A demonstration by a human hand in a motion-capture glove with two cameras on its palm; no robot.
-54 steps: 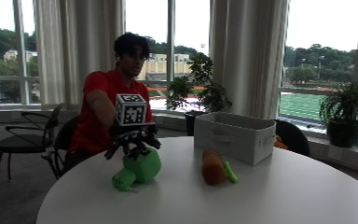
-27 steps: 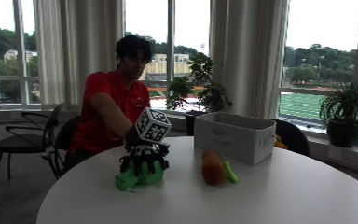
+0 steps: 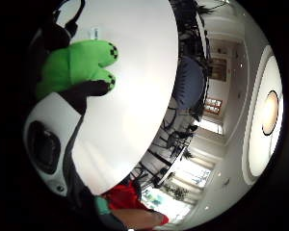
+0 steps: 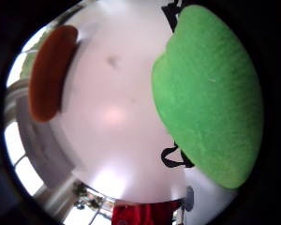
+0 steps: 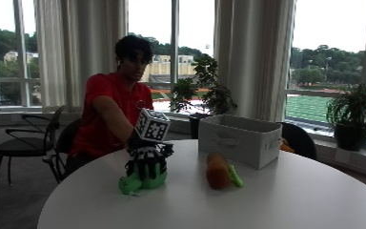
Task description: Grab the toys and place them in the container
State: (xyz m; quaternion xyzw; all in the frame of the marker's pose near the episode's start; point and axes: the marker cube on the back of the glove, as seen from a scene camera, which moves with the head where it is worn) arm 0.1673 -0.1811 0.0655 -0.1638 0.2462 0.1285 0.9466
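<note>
A: Toys where? Outside view?
B: Green plush toy [image 5: 142, 180] on white table [image 5: 234, 205], gloved right hand [image 5: 146, 160] on top, fingers curled round it. Carrot toy [image 5: 218, 170] beside grey container [image 5: 241, 139].
A: Palm views?
B: Both show green plush close, thumb side also carrot

Tall windows [image 5: 151, 47], pale curtains [image 5: 253, 57], potted plants [image 5: 354, 117], black chair [image 5: 24, 143]
</note>
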